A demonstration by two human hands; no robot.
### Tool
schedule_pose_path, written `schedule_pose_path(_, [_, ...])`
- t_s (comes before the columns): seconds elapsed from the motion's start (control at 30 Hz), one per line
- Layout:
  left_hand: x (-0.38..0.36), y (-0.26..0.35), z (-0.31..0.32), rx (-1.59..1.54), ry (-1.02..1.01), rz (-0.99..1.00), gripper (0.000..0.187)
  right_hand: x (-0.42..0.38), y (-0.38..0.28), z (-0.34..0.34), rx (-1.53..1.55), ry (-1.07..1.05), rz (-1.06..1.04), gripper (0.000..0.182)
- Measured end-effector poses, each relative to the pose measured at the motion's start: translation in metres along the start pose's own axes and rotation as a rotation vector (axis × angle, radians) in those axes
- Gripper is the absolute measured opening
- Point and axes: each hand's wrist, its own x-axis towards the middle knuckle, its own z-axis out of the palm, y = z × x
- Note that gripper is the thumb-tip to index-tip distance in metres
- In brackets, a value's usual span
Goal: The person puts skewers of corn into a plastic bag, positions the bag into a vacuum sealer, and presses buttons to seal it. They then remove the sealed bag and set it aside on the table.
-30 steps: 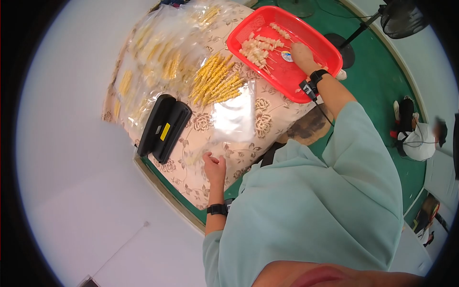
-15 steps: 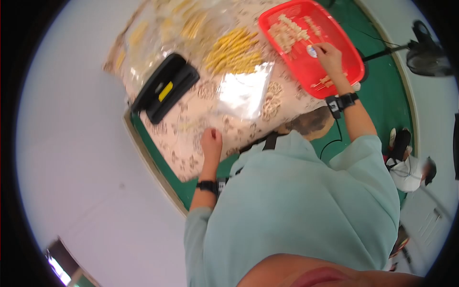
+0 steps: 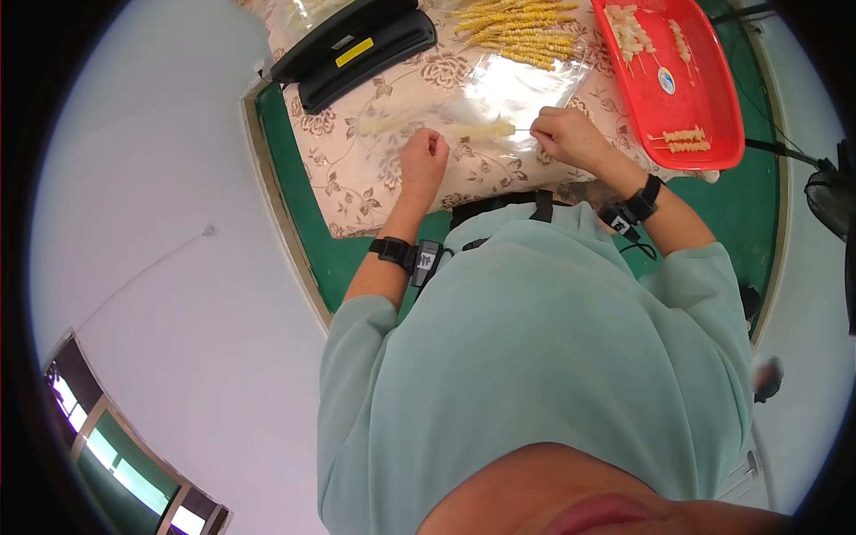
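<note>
A skewer of pale, frilly food pieces point(image 3: 486, 130) lies sideways above the table, its bare stick end pinched in my right hand point(image 3: 568, 135). To the left, my left hand point(image 3: 425, 156) is closed with the thumb against the fingers, at the edge of a clear plastic bag point(image 3: 379, 152). Another pale skewer shows faintly through that film. The skewer's tip points toward the bag beside my left hand; whether it is inside cannot be made out. Behind my right hand, a shiny stack of clear bags point(image 3: 513, 89) reflects the light.
At the right, a red plastic basket point(image 3: 655, 147) holds more pale skewers and a small round label. A pile of yellow skewers point(image 3: 526, 31) lies at the back. An open black case point(image 3: 366, 58) with a yellow label stands back left. Floral cloth point(image 3: 343, 192) covers the table.
My right hand has come out of the red basket with a skewer and moved left, close to my left hand. The whole view has also shifted.
</note>
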Motion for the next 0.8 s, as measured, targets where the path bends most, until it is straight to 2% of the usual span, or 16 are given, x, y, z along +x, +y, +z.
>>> schedule_pose_path(0.27, [0.001, 0.001, 0.000, -0.023, -0.017, 0.019, 0.007, 0.053, -0.004, 0.080, 0.016, -0.036, -0.069, 0.013])
schedule_pose_path(0.4, [0.003, 0.000, -0.001, -0.030, -0.006, 0.045, 0.007, 0.080, -0.008, 0.120, 0.146, -0.028, -0.110, 0.014])
schedule_pose_path(0.57, [0.004, 0.002, -0.003, -0.056, -0.015, 0.019, 0.009, 0.099, 0.002, 0.169, 0.114, -0.110, -0.084, 0.012])
schedule_pose_path(0.63, [0.004, -0.001, -0.004, -0.049, -0.019, 0.012, 0.009, 0.102, 0.003, 0.179, 0.184, -0.132, 0.035, 0.013])
schedule_pose_path(0.73, [0.004, -0.003, -0.005, -0.066, -0.029, 0.026, 0.010, 0.104, 0.006, 0.190, 0.165, -0.165, 0.028, 0.015])
schedule_pose_path(0.8, [0.004, -0.001, -0.008, -0.082, -0.027, 0.027, 0.010, 0.103, 0.010, 0.204, 0.183, -0.107, -0.009, 0.016])
